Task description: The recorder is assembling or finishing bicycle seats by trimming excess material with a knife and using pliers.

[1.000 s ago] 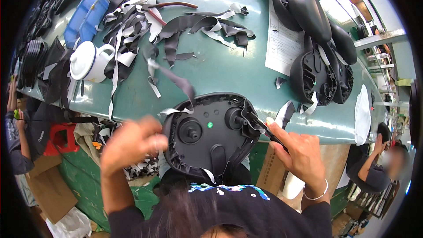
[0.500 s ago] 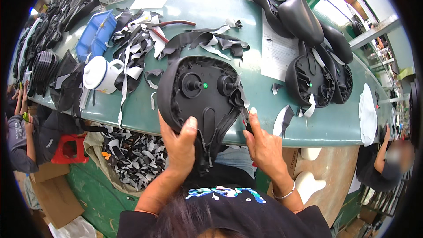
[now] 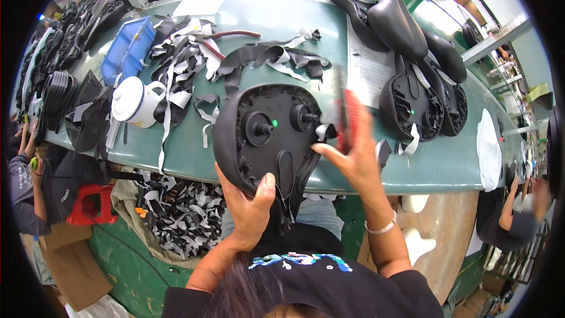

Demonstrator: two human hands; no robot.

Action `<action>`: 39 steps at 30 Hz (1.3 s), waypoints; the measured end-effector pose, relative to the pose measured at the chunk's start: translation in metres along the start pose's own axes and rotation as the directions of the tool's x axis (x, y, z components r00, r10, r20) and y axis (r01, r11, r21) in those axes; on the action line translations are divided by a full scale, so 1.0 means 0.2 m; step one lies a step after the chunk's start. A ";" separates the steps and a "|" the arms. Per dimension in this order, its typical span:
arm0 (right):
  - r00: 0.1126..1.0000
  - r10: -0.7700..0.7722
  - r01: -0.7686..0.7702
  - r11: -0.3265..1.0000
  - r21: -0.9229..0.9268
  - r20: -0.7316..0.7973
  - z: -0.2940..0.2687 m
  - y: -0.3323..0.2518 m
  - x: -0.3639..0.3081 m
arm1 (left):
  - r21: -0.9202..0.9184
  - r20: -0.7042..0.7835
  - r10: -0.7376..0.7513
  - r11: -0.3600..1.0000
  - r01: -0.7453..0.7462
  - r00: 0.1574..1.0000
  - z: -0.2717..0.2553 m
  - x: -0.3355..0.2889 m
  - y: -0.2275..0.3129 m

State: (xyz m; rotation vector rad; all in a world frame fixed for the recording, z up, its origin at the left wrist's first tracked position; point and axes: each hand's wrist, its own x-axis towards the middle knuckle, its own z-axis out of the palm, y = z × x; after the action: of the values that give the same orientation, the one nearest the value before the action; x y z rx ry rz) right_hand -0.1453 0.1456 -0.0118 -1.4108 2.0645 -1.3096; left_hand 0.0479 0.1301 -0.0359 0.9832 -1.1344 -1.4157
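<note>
An upside-down black bicycle saddle (image 3: 268,123) stands above the near table edge, its hollow underside toward me. My left hand (image 3: 250,203) grips its narrow nose end from the left. On the right, my right hand (image 3: 359,153) is closed around a red-handled knife (image 3: 349,121), smeared by motion, its dark tip pointing away from me. The thumb of that hand is close to the saddle's right rim. A loose flap of black-and-white cover material (image 3: 323,132) curls off the rim there. Folded cover edges line the inside of the shell.
Fabric offcuts (image 3: 176,65) and red-handled pliers (image 3: 235,34) lie at the back left, beside a white enamel mug (image 3: 134,101) and a blue bin (image 3: 126,50). More saddles (image 3: 403,23) rest on a paper sheet (image 3: 362,76). A scrap sack (image 3: 126,200) stands below; co-workers sit at both sides.
My right hand has lifted away from the saddle's nose, moving up and right with the knife. The saddle has shifted slightly right and toward me in my left hand.
</note>
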 end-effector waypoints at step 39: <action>0.965 -0.053 0.202 0.778 -0.596 0.258 -0.30 -0.05 -0.11 | 0.375 0.508 -0.060 0.914 -0.158 0.859 0.40 0.57 -0.06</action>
State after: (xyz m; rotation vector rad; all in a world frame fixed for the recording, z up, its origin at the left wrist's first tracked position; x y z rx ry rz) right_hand -0.1706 0.1945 0.0230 -1.8859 2.3727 -0.4523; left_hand -0.0478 0.0279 -0.0295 0.8624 -1.8996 -1.4718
